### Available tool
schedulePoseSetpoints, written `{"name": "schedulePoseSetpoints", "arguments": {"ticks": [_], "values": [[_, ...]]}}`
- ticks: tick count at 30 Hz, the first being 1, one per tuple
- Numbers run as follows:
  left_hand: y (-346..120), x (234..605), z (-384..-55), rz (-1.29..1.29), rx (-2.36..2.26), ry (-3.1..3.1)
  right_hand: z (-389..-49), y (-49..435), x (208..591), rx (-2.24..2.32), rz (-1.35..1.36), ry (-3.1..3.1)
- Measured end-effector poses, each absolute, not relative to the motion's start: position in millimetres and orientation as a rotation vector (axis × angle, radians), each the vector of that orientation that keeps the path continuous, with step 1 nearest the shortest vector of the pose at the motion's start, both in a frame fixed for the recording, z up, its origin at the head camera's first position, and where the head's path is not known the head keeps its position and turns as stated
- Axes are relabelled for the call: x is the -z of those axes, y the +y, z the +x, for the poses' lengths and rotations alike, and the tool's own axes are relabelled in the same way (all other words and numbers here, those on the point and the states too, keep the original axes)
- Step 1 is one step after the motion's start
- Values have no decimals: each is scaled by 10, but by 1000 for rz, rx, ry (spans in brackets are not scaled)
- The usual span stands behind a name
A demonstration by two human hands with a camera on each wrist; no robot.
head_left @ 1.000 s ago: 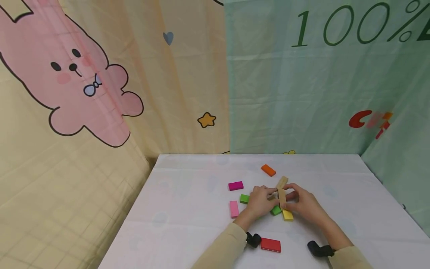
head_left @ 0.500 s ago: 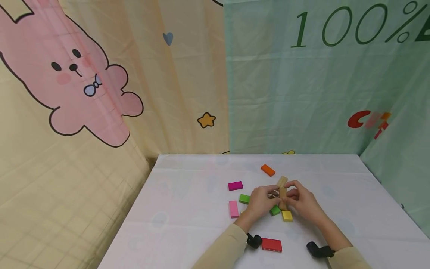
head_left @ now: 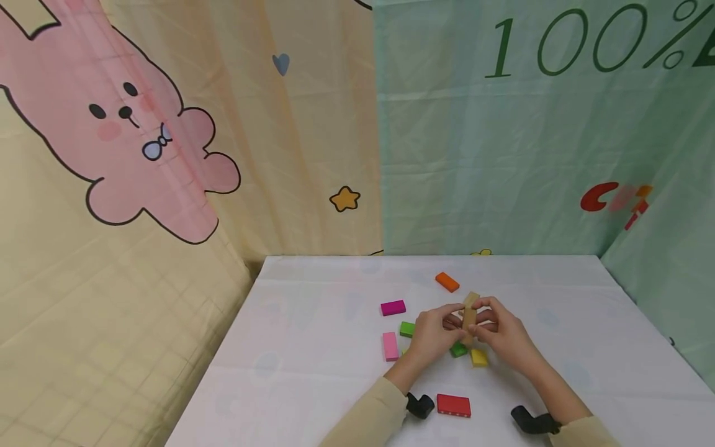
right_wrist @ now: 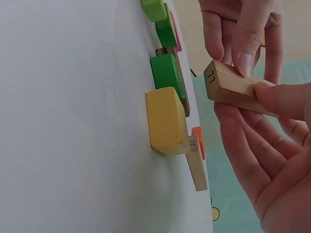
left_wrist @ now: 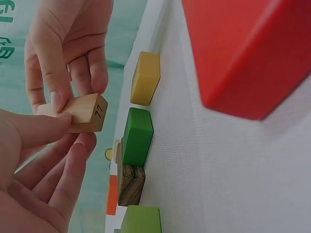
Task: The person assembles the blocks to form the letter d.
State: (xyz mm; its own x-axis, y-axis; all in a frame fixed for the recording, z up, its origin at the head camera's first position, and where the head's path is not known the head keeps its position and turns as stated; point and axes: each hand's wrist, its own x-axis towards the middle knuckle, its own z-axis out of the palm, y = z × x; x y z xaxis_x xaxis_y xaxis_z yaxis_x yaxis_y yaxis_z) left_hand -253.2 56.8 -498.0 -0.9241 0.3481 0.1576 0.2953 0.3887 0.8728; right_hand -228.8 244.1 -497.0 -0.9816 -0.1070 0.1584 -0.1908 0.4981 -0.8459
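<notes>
Wooden and pale, the block point(head_left: 470, 318) is hanging above the middle of the tabletop point(head_left: 313, 372), your left hand point(head_left: 431, 334) and right hand point(head_left: 507, 335) both pinching it between thumb and fingers, and you are probably steadying it best by matching light pressure.

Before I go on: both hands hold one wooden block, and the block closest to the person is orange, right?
The colour's wrong: closest to the person is the red block, as the head view shows. The left hand and right hand do hold one wooden block.
</notes>
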Motion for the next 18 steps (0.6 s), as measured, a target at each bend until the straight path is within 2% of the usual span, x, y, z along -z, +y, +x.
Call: {"name": "schedulePoseSetpoints", "arguments": {"ticks": [18], "values": [[266,4975,-2330,603,-1488,2483,-2120,2234,4979,-1825,365,-2668]]}}
